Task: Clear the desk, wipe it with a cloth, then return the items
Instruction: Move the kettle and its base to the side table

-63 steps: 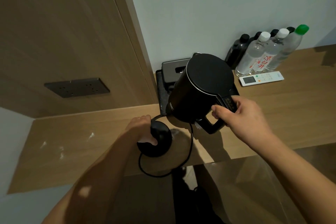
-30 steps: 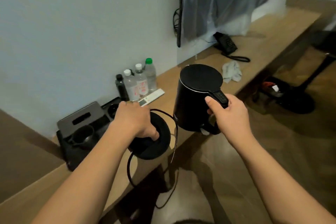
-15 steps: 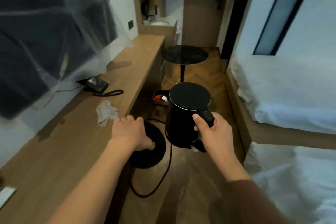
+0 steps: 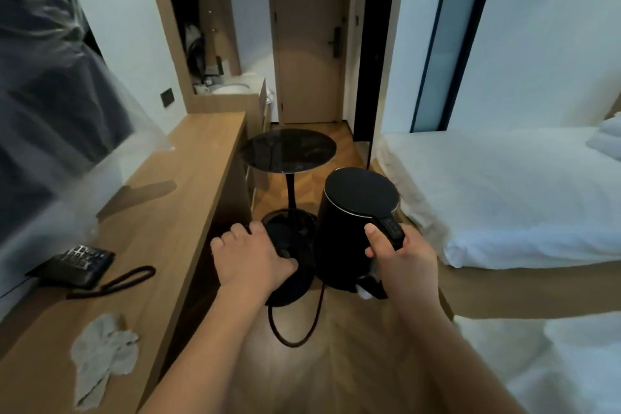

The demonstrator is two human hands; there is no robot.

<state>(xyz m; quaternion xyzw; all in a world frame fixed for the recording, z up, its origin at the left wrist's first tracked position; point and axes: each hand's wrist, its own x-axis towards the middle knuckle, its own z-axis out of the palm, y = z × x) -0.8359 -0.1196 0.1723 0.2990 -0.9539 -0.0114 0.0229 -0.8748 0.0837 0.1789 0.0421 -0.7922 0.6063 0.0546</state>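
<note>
My right hand (image 4: 403,262) grips the handle of a black electric kettle (image 4: 353,212), held upright in the air over the floor. My left hand (image 4: 250,259) grips the kettle's round black base (image 4: 295,265), whose cord (image 4: 292,329) loops down below it. Both are off the wooden desk (image 4: 161,212), which runs along my left. On the desk lie a crumpled grey cloth (image 4: 102,356) near me and a black telephone (image 4: 75,264) with its coiled cord farther back.
A small round black side table (image 4: 288,149) stands ahead on the wooden floor, beside the desk's far end. White beds (image 4: 504,195) fill the right side. A plastic-covered screen (image 4: 50,94) hangs on the left wall. A closed door (image 4: 309,44) is at the far end.
I have turned away from the desk's corner with the bottles and tray, toward the room. Kettle and base came off the desk and now hang over the floor, nearer the round table.
</note>
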